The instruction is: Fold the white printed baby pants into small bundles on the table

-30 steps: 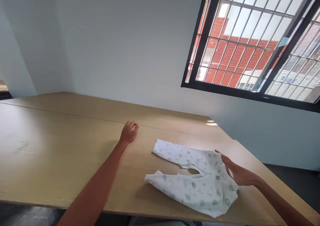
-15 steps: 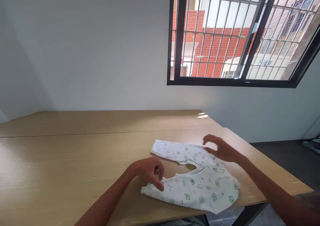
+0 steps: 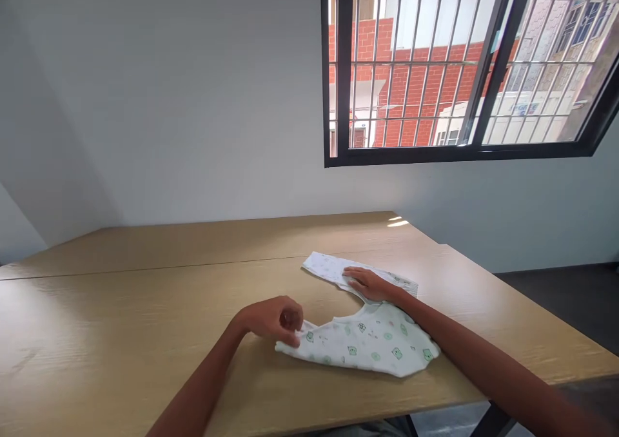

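A pair of small white patterned pants (image 3: 374, 343) lies on the wooden table (image 3: 145, 334), its two legs pointing left and spread apart. Green and dark animal prints show on the nearer leg. My left hand (image 3: 278, 321) pinches the end of that nearer leg between thumb and fingers. Across the farther leg, my right hand (image 3: 370, 283) rests flat, palm down, with its fingers stretched to the left. My right forearm passes over the waist side of the cloth.
Behind the table stands a grey wall (image 3: 207, 102), with a barred, black-framed window (image 3: 411, 156) at the upper right. The table's right edge slants towards the front right corner, with dark floor beyond it.
My right hand has come down and left onto the farther leg. My left hand has closed on the nearer leg's end. The pants have shifted and their waist side is bunched narrower.
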The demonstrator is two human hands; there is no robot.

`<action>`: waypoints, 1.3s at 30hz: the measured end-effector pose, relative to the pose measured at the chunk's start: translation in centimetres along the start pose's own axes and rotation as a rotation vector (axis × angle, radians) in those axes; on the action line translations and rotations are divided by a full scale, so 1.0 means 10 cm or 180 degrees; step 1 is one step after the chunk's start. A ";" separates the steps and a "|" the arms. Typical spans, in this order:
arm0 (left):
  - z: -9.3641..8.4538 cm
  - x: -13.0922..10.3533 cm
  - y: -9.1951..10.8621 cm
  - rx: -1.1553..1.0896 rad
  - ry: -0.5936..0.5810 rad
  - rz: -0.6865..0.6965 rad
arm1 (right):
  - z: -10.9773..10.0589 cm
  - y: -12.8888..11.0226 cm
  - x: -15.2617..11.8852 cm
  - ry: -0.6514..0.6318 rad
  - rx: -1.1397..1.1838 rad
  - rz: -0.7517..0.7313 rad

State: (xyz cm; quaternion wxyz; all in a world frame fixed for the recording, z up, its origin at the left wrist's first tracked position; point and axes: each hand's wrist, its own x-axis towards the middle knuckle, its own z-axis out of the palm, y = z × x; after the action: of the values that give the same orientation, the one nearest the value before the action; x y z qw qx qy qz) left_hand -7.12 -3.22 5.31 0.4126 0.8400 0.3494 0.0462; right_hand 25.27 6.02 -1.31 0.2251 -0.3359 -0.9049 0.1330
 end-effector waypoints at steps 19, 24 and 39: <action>-0.30 -0.24 -0.41 0.0685 0.1912 -0.1495 | -0.38 0.06 -0.22 0.0229 -0.0238 0.0412; -0.21 -0.09 -0.42 0.1417 0.2506 -0.1072 | -0.36 -0.06 -0.25 -0.0014 -0.0531 0.0294; 0.23 0.19 -0.05 0.1199 0.1088 0.0167 | -0.23 -0.34 -0.26 -0.0140 -0.0801 -0.0040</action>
State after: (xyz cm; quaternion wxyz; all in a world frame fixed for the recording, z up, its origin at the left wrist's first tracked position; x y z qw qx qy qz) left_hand -5.14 -3.32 3.00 0.1825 0.8908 0.3945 0.1324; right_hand 26.36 1.97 1.19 0.1621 -0.3528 -0.9212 0.0243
